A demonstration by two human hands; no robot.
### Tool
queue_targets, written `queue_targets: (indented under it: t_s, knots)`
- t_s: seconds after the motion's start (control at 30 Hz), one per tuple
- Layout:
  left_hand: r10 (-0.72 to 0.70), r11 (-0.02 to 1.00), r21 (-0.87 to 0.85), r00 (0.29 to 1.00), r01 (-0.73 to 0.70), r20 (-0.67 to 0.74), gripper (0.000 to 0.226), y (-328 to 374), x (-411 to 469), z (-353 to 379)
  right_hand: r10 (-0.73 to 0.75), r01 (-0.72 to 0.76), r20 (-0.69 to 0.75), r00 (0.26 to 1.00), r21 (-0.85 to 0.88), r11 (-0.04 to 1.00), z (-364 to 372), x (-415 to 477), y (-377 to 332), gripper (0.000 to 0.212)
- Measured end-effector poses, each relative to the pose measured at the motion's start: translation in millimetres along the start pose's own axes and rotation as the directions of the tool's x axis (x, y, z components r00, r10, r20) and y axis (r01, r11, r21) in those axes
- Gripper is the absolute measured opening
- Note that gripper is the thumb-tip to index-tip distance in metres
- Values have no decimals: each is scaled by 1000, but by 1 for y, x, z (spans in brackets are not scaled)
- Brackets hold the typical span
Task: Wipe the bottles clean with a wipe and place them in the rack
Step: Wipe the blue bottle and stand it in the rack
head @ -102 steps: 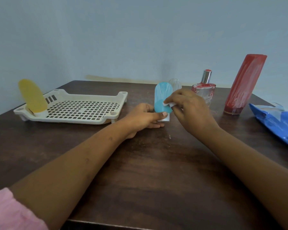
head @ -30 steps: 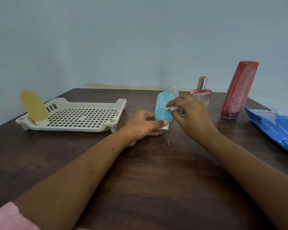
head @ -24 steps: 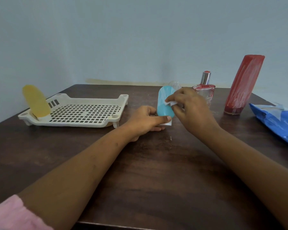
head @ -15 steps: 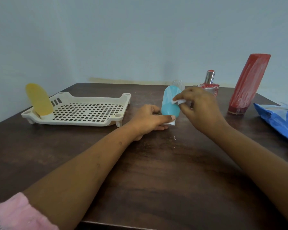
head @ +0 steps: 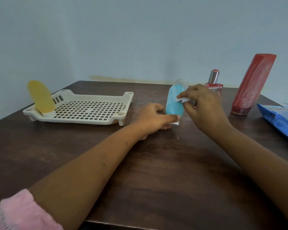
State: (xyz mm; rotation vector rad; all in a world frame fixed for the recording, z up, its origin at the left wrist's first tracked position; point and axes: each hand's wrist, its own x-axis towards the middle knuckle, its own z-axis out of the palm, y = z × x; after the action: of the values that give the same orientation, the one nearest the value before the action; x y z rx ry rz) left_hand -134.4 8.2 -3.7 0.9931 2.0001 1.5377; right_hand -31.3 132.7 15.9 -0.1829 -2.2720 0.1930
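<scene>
Wipe [head: 183, 100] pinched in right fingers [head: 189, 103], pressed on blue bottle [head: 174, 103]

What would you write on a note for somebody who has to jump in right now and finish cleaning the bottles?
Left hand: grips the blue bottle low, near its white cap, steadying it on the table.
Right hand: pinches the wipe against the blue bottle's side.
Done: the yellow bottle stands in the rack, at its left end.
Left: finish wiping the blue bottle and rack it. Then do the perfume bottle, the tall red bottle, which looks smeared, and a clear bottle mostly hidden behind the blue one.
The blue wipes pack lies at the far right.
</scene>
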Motion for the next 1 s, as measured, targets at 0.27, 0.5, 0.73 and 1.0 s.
queue_targets:
  t_s: [0.27,0.5,0.73,1.0]
  knots:
    - [15,1000,27,999,-14,-33,35,0,1,2,-49,51,60,997,-30,998,1,-7,-2,20]
    - [52,992,116,995,-42,-80,32,-3,3,5,-41,45,52,998,-60,997,3,-5,-10,22]
    - [80,985,160,991,-63,-103,31,-4,4,8,-66,71,69,995,-79,994,-1,-4,-7,21]
    - [116,979,182,984,-91,-135,34,-6,5,9,-136,146,138,981,-60,987,1,-9,-13,20]
